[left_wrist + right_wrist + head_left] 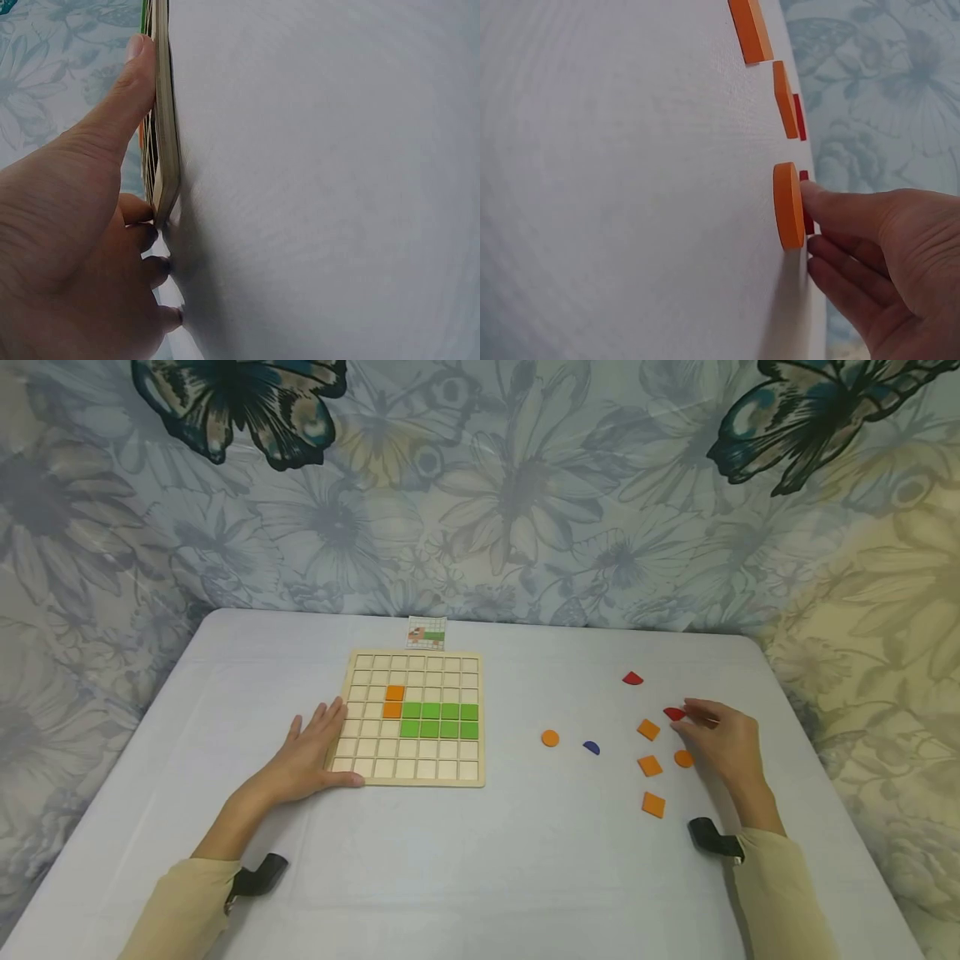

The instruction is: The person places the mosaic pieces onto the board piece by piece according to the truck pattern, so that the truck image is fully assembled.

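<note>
My left hand [303,764] lies spread at the left side of a wooden grid board [427,768], fingers along its edge and thumb at the near-left corner. In the left wrist view, the thumb [135,90] touches the board's rim. On the board sit two orange squares [394,693] and a block of several green squares [438,720]. Over on the right, my right hand [723,739] pinches a red wedge-shaped piece [674,714] between thumb and fingers at the tabletop. An orange disc [787,206] stands close in front of that thumb in the right wrist view.
Three loose orange squares [650,766] lie left of the right hand. Another red wedge [633,678] lies farther back. A second orange disc [551,738] and a blue half-disc [592,747] lie right of the board. Behind the board is a small pattern card [427,633].
</note>
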`<control>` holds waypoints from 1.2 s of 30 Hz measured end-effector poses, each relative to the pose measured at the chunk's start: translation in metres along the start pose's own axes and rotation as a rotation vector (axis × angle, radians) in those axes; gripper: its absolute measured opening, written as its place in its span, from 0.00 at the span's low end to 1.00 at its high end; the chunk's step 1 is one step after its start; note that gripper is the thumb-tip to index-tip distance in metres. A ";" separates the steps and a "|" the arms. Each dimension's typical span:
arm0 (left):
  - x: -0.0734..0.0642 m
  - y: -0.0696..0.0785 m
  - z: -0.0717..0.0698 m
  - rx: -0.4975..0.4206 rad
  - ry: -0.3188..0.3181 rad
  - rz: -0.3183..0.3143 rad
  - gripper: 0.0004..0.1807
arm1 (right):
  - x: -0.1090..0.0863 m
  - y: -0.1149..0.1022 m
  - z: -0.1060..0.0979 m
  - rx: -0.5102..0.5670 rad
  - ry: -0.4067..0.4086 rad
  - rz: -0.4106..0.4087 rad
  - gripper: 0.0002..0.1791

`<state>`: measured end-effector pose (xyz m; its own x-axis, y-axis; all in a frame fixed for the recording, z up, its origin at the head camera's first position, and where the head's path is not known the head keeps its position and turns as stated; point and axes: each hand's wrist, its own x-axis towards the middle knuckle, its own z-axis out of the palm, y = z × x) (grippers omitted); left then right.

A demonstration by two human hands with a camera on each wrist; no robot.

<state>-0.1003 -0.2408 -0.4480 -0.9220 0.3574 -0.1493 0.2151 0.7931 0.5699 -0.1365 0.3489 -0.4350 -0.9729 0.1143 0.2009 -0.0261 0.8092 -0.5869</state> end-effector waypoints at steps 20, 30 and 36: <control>0.001 -0.004 0.001 -0.003 -0.014 -0.007 0.67 | 0.006 -0.012 0.006 0.012 -0.018 -0.058 0.19; -0.001 -0.002 0.000 0.000 0.000 0.001 0.67 | 0.012 -0.024 0.010 0.058 -0.051 -0.114 0.20; 0.000 -0.001 0.000 -0.003 0.005 0.005 0.67 | 0.015 -0.037 0.013 0.061 -0.069 -0.144 0.20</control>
<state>-0.1004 -0.2419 -0.4483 -0.9225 0.3588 -0.1423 0.2189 0.7900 0.5727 -0.1536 0.3134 -0.4202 -0.9716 -0.0416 0.2330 -0.1779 0.7776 -0.6031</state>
